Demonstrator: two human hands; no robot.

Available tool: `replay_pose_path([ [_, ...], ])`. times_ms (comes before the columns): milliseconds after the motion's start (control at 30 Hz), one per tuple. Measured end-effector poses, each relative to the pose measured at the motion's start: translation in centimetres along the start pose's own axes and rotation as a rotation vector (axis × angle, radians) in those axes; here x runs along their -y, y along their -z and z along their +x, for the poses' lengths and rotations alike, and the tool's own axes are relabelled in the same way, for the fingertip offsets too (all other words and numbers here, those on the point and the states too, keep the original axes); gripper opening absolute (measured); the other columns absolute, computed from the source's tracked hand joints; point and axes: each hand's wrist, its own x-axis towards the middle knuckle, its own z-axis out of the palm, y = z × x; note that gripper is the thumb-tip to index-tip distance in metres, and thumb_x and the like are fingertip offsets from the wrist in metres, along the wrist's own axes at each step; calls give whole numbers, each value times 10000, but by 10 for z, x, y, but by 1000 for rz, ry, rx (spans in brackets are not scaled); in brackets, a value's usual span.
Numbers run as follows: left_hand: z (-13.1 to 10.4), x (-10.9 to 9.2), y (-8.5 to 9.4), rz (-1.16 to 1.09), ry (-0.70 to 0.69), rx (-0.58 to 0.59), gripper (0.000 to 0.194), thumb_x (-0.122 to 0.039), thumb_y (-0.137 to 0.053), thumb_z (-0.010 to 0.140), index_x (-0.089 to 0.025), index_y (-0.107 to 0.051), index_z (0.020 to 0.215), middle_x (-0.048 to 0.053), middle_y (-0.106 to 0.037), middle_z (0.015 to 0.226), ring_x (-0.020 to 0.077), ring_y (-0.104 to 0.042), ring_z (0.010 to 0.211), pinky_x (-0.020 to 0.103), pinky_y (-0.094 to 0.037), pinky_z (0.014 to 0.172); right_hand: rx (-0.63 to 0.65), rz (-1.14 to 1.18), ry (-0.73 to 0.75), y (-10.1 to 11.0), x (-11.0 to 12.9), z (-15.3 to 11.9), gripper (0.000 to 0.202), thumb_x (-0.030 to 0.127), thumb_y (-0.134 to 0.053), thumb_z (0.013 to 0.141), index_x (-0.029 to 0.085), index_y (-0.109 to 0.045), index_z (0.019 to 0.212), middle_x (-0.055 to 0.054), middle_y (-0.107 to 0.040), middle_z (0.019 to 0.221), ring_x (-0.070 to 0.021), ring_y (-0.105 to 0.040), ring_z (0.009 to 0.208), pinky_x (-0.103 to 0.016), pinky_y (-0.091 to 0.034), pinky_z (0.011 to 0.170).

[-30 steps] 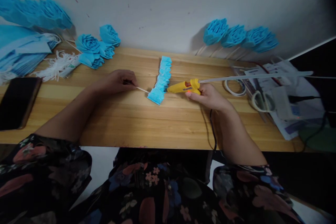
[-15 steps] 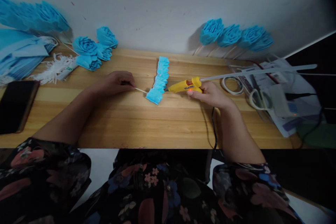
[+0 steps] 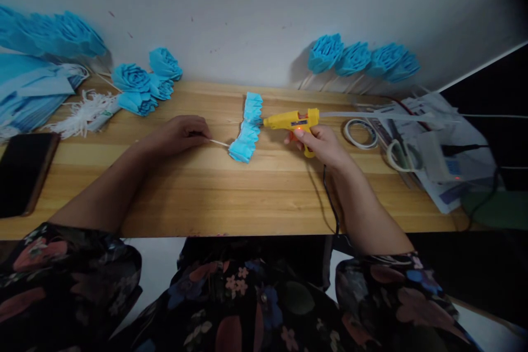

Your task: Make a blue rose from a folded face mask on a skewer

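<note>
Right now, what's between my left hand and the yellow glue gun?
The head view shows a thin stick, then the pleated blue strip, between them.

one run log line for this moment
blue pleated strip: on table | left hand: holds thin stick at strip's near end | right hand: holds yellow glue gun, tip at strip's right edge

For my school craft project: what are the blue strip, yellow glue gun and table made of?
Blue strip: perhaps thin fabric or crepe paper, matte, with ruffled folds.
Yellow glue gun: probably hard plastic, smooth and evenly coloured.
Table: seemingly wood or wood print, softly shiny, with grain lines.
</note>
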Motion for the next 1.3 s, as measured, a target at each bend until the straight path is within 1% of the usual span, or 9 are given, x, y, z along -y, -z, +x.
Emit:
replay_pose_path([
  [200,0,-2,0,59,-24,-3,367,-495,-589,1099,-205,-746,940,78,-752,934,225,-676,861,330,-522,804,-8,60,-14,-2,0,0,693,910,-743,836,221,-821,808,-53,-706,712,-149,-506,623,-308,-368,584],
  [400,0,-4,-2,157,-27,-12,354,-399,-529,1118,-189,-769,962,103,-758,974,255,-687,911,369,-536,857,-5,100,-10,-5,-1,0,730,947,-751,794,221,-824,789,-59,-748,745,-140,-517,621,-306,-379,591],
  [567,-1,3,-5,135,-55,-42,398,-446,-515,1136,-200,-767,949,98,-762,958,255,-701,926,363,-538,851,2,106,-27,-7,-1,0,753,971,-750,767,222,-830,794,-51,-747,745,-137,-509,623,-302,-375,591],
  [700,-3,6,-3,83,-54,-37,404,-489,-539,1128,-219,-763,926,92,-755,930,251,-701,896,348,-531,829,23,80,-27,-8,-3,0,765,970,-733,782,209,-810,773,-42,-716,721,-133,-490,617,-301,-352,583],
  [800,-3,5,-2,71,-32,-36,420,-522,-547,1120,-227,-765,915,94,-756,929,255,-698,894,353,-536,824,41,47,-14,-9,-2,-1,773,973,-703,806,207,-812,801,-24,-668,684,-139,-486,619,-302,-346,583],
  [900,-1,4,-2,88,-30,-37,387,-484,-568,1110,-226,-775,910,103,-763,957,259,-697,917,367,-545,851,54,7,18,-11,0,-2,779,983,-686,809,213,-803,821,-20,-649,698,-151,-495,644,-310,-361,601],
  [1000,0,4,-3,111,-58,-52,358,-430,-582,1104,-220,-783,897,103,-760,966,257,-692,923,373,-542,861,66,-55,39,-14,1,-3,772,986,-670,816,220,-765,806,-10,-606,695,-163,-488,661,-319,-344,606],
  [1200,-1,4,-1,53,-46,-24,349,-450,-597,1109,-210,-778,931,82,-753,959,230,-671,891,345,-530,848,93,-95,76,-17,-1,-5,676,890,-676,886,230,-667,741,-3,-536,690,-162,-445,657,-334,-328,620],
  [1300,-2,7,-1,32,-52,-20,352,-460,-600,1105,-220,-785,926,83,-749,944,232,-680,874,346,-527,821,106,-108,85,-18,-2,-4,663,873,-664,899,234,-634,724,13,-514,670,-149,-419,635,-329,-314,609],
])
